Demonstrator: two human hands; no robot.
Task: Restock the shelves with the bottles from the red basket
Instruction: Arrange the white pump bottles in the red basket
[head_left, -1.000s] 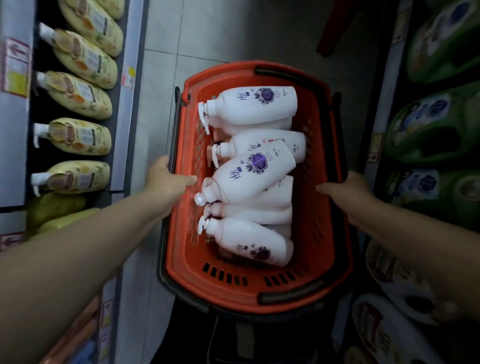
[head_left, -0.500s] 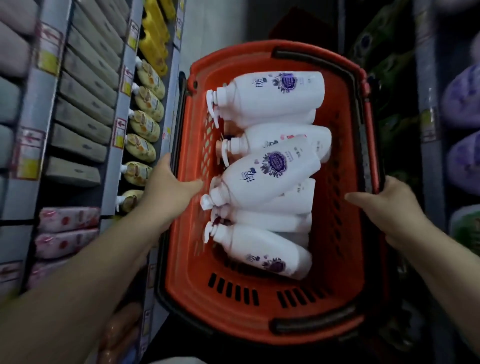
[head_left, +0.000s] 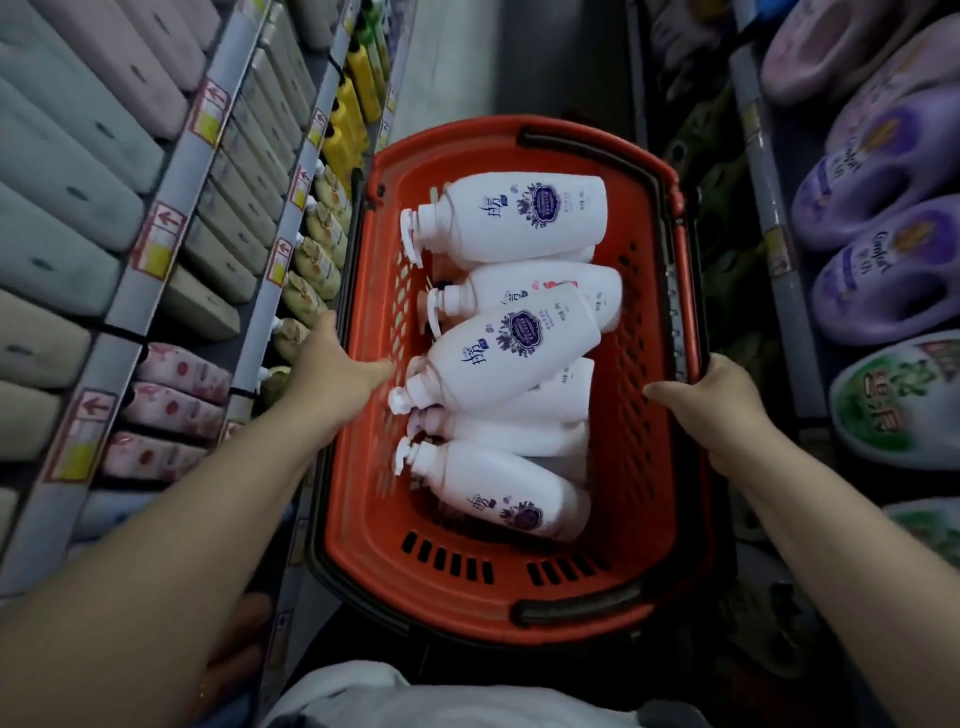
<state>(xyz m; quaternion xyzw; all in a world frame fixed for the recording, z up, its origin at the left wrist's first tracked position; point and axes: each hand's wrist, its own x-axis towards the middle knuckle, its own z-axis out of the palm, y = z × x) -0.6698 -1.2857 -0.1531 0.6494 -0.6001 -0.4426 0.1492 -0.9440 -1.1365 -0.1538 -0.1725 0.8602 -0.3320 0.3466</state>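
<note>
Head view looks down into a shop aisle. Closest to the person, a bit of white shirt (head_left: 353, 691) shows just under the near end of the red basket (head_left: 467, 582). The basket looks lifted up, not set down.

Inside it, the white bottles (head_left: 519, 431) lie on their sides in a heap, with their pumps pointing to the basket's left wall. The nearest bottle (head_left: 498, 488) lies by the near end.

Halfway along the basket, the left hand (head_left: 332, 364) has its grip clamped on the left rim, thumb hooked inside. The right hand (head_left: 722, 400) has its grip clamped on the right rim the same way. The fingers are hidden outside the walls. Between the hands, the top bottle (head_left: 504, 358) rests tilted on the others. The far bottle (head_left: 519, 218) lies by the far end.

Left of the basket stand the shelves (head_left: 156, 270), with small pump bottles (head_left: 311, 260) in a row. Right of the basket sit big purple jugs (head_left: 872, 280).

I think no bottle has left the basket yet. To do this step well, hold the basket flat so the heap does not slide. Put it down close to the shelf where these bottles go. Then free one hand and lift the top bottle first, by its fat body and not by the thin pump.
</note>
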